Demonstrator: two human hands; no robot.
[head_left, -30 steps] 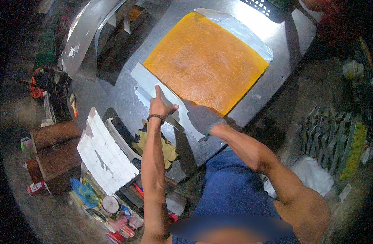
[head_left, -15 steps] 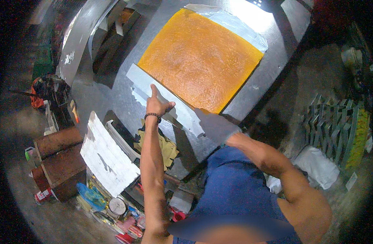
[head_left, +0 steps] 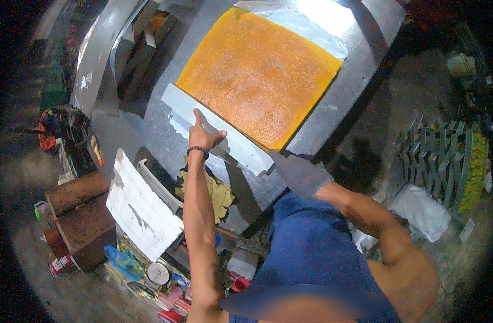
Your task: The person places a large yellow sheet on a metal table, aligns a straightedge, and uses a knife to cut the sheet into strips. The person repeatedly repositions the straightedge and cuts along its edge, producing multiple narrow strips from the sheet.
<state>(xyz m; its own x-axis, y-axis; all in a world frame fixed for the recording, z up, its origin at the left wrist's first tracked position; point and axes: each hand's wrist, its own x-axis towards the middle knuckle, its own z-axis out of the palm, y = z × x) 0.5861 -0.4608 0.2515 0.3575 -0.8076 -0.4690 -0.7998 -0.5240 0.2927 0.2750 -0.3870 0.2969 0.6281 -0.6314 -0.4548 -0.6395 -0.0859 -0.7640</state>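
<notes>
A big, nearly square orange-brown slab (head_left: 260,75) with a glossy, bumpy top lies on the metal table (head_left: 323,110). Along its near-left edge runs a straight, pale grey strip (head_left: 238,142). My bare left hand (head_left: 204,135), a dark beaded bracelet at its wrist, rests on this strip with forefinger and thumb spread apart. At the strip's right end, beside the slab's near corner, is my right hand (head_left: 301,173) in a grey glove. Its forefinger points toward the corner and the other fingers look curled; whatever they may hold is hidden.
Pale sheeting (head_left: 305,32) shows beyond the slab's far edge. A worn white board (head_left: 144,207) leans left of my left forearm, near brown boxes (head_left: 85,215) and a crumpled yellowish cloth (head_left: 219,196). Right of the table stand a folded metal lattice (head_left: 434,156) and a white sack (head_left: 421,212).
My gloved right hand has shifted slightly right and outward, uncovering the strip's end and the slab's near corner. My left hand keeps its place on the strip. The whole view has shifted slightly.
</notes>
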